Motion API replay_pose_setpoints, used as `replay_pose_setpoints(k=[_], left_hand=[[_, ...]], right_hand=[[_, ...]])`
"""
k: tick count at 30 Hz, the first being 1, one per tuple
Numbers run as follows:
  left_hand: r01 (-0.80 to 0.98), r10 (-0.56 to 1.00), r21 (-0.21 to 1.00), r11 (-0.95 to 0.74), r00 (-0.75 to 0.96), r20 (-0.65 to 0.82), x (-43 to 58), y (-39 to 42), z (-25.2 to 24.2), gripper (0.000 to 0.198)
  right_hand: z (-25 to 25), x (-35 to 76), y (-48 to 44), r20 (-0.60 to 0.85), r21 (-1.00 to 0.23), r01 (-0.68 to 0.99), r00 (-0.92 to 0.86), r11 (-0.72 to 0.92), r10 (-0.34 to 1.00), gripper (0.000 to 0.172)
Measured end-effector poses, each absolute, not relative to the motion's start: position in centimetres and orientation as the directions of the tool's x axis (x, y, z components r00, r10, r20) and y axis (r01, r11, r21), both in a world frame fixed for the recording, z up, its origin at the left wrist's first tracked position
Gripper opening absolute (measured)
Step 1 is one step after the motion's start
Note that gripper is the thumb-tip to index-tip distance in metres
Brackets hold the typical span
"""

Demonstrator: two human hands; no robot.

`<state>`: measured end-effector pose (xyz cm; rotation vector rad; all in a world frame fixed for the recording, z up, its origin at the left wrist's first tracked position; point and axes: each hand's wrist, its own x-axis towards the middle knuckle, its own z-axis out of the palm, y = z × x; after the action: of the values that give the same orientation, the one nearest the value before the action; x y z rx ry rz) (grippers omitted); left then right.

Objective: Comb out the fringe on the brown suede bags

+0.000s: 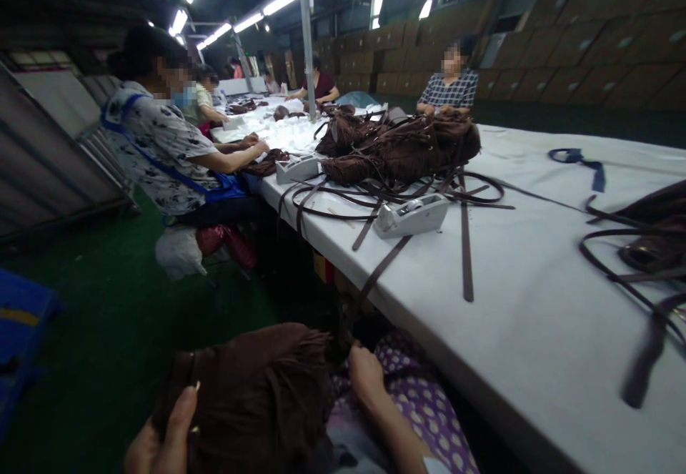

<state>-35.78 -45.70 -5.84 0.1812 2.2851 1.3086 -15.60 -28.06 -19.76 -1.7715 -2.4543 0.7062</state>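
A dark brown fringed bag is held low over my lap, at the bottom of the head view. My left hand grips its left end, thumb on top beside small gold-coloured metal fittings. My right hand is closed in a fist to the right of the bag, just below the table edge. A flat brown strap runs down over the table edge to the fingers of that fist. Its lower end is dim and partly hidden. Purple dotted cloth covers my lap under the right forearm.
On the white table lie a pile of brown fringed bags, loose straps and two tape dispensers. More dark straps and a bag are at right. Co-workers sit around the table. A blue crate stands left.
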Motion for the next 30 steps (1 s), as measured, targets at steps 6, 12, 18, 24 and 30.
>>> replay_pose_setpoints(k=[6, 12, 18, 24, 30], left_hand=[[-0.208, 0.4, 0.885, 0.416, -0.832, -0.383, -36.4, -43.7, -4.7, 0.071], [-0.117, 0.474, 0.891, 0.438, -0.812, -0.339, -35.2, -42.6, -5.8, 0.077], [-0.234, 0.423, 0.886, 0.401, -0.81, -0.405, -35.1, -42.9, -4.6, 0.069], [-0.339, 0.369, 0.878, 0.337, -0.811, -0.454, -36.5, -43.2, -4.0, 0.064], [-0.236, 0.485, 0.886, 0.398, -0.766, -0.422, -35.3, -42.1, -5.4, 0.069]], right_hand=[[-16.5, -13.0, -26.7, -0.225, -0.669, 0.743, -0.22, 0.013, 0.949, 0.038], [-10.1, -18.3, -34.5, 0.592, -0.565, 0.168, -0.6, 0.808, 0.539, 0.053], [-13.4, -19.8, -33.5, 0.098, -0.422, 0.492, -0.811, 0.762, 0.577, 0.062], [-18.0, -12.8, -27.2, -0.231, -0.407, 0.892, -0.309, 0.197, 0.923, 0.047], [-11.3, -14.6, -31.6, 0.387, -0.702, 0.375, -0.514, 0.606, 0.766, 0.051]])
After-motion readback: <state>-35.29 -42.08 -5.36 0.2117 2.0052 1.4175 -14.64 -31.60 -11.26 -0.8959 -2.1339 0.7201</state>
